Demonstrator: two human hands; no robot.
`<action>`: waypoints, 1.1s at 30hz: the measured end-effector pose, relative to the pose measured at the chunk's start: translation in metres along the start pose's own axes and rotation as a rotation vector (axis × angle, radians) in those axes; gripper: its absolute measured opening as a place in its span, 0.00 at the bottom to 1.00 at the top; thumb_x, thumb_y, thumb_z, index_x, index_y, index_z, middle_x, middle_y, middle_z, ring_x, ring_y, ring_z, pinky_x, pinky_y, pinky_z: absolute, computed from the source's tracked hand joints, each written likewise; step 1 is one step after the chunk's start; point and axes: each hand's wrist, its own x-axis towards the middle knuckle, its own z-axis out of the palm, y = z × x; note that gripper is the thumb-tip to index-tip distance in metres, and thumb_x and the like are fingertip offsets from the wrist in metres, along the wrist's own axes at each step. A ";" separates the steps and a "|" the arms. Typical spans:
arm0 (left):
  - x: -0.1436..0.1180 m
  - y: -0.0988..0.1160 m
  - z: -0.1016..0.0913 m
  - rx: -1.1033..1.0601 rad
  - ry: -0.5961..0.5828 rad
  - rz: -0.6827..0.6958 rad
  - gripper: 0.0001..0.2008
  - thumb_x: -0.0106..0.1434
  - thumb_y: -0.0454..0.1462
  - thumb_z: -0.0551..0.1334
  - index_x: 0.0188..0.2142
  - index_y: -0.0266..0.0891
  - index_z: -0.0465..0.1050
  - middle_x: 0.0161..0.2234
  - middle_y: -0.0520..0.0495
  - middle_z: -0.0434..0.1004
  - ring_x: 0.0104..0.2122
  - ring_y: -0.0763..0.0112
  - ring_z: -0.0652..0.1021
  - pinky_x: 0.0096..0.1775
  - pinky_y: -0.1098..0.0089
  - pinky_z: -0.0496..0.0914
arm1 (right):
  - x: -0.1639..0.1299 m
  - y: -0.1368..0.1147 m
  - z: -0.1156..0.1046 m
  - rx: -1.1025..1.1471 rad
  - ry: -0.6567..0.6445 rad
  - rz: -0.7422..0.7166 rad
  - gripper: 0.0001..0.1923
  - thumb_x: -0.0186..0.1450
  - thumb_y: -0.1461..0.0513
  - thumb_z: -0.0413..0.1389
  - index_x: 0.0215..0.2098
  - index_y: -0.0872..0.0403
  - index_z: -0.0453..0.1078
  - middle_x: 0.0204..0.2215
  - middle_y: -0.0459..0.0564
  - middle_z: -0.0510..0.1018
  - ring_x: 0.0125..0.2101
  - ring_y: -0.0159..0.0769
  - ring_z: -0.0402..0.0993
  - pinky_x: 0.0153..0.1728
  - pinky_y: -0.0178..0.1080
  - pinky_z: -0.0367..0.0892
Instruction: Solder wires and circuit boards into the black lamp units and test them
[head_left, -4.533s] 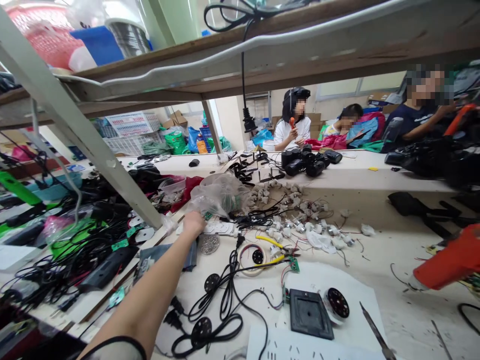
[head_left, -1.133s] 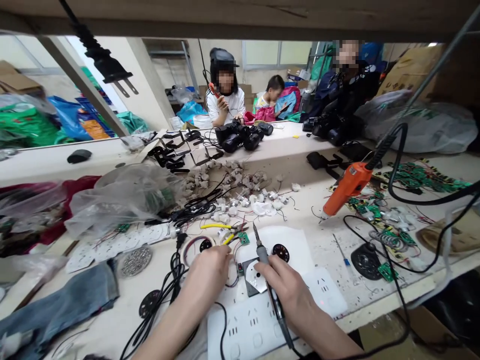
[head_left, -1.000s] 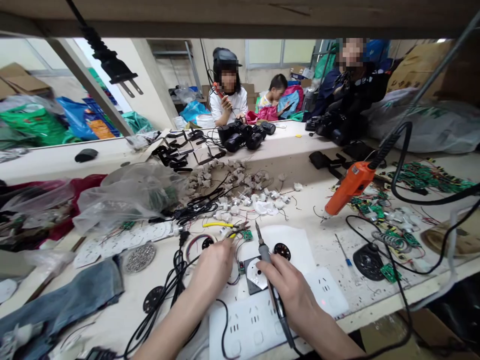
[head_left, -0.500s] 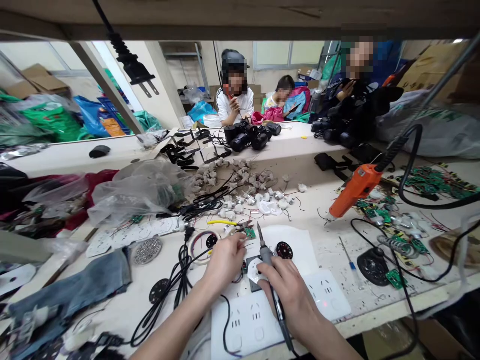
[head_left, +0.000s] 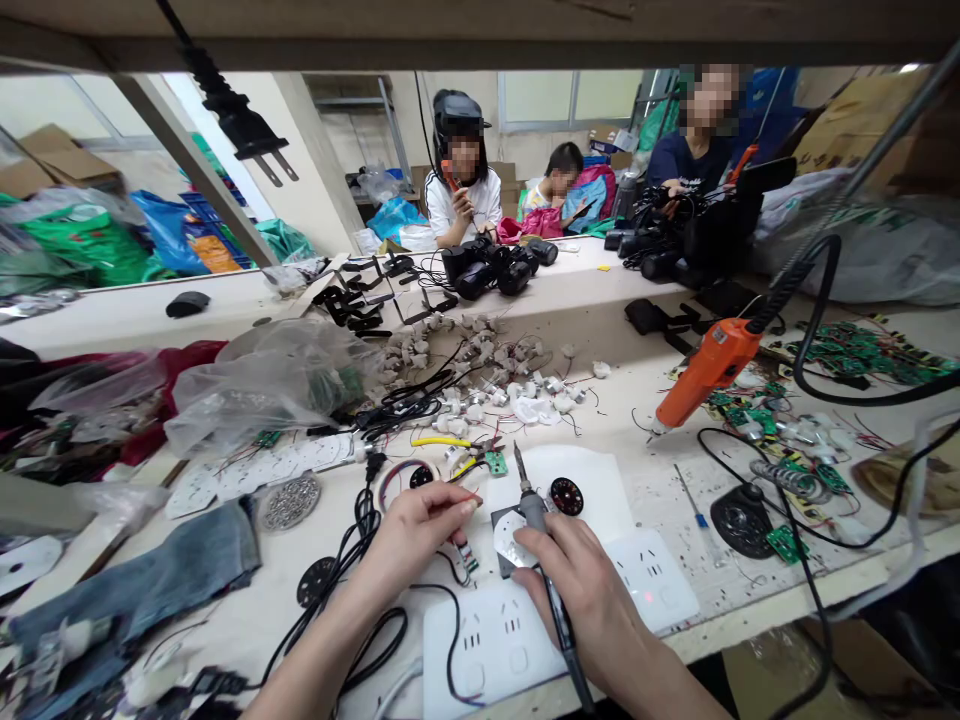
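My left hand (head_left: 420, 530) pinches a thin red wire (head_left: 472, 496) between thumb and fingertips. Just below those fingers, a small module (head_left: 468, 560) with green and white parts sits beside a dark wire. In my right hand (head_left: 581, 575) is a soldering iron (head_left: 534, 510), its tip pointing up and away from me. The fingers of that hand also lie over a white perforated disc (head_left: 508, 538), which rests on a dark square block (head_left: 501, 518). Behind the iron's tip lie a small green circuit board (head_left: 496, 463) and yellow-handled cutters (head_left: 442, 441).
White socket panels (head_left: 487, 640) lie at the front edge. An orange electric screwdriver (head_left: 705, 375) hangs at right above circuit boards. Black cables (head_left: 360, 540) coil at left near a dish of screws (head_left: 292, 502). Small white motors (head_left: 480, 350) heap behind. People sit across the bench.
My left hand has drawn left and slightly toward me, uncovering the small module and the red wire. My right hand keeps the iron almost in place. A person at back right has lowered their hands.
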 end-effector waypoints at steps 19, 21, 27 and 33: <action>-0.009 0.000 -0.001 -0.214 0.066 0.049 0.18 0.51 0.50 0.68 0.29 0.37 0.73 0.26 0.49 0.76 0.29 0.69 0.75 0.36 0.69 0.71 | 0.006 -0.006 0.011 -0.093 0.003 0.039 0.13 0.68 0.69 0.50 0.50 0.55 0.65 0.40 0.55 0.67 0.38 0.44 0.66 0.37 0.44 0.67; -0.011 0.005 -0.007 -0.236 0.109 0.053 0.18 0.51 0.50 0.68 0.30 0.37 0.73 0.26 0.50 0.75 0.26 0.70 0.75 0.32 0.69 0.71 | 0.006 -0.007 0.013 -0.100 0.011 0.050 0.13 0.67 0.69 0.49 0.50 0.55 0.66 0.40 0.55 0.67 0.37 0.44 0.66 0.36 0.44 0.67; -0.013 0.011 -0.014 0.033 -0.022 0.045 0.15 0.50 0.49 0.67 0.27 0.38 0.76 0.24 0.51 0.74 0.23 0.72 0.70 0.27 0.72 0.66 | 0.004 -0.008 0.016 -0.078 -0.001 0.090 0.15 0.67 0.69 0.48 0.52 0.55 0.65 0.40 0.55 0.66 0.39 0.45 0.66 0.38 0.46 0.67; -0.012 -0.004 0.014 0.045 -0.112 -0.082 0.15 0.47 0.48 0.65 0.25 0.38 0.74 0.18 0.54 0.68 0.21 0.72 0.67 0.26 0.71 0.62 | 0.001 -0.005 0.012 -0.068 -0.018 0.121 0.16 0.68 0.68 0.47 0.52 0.54 0.65 0.39 0.55 0.66 0.38 0.46 0.66 0.37 0.46 0.66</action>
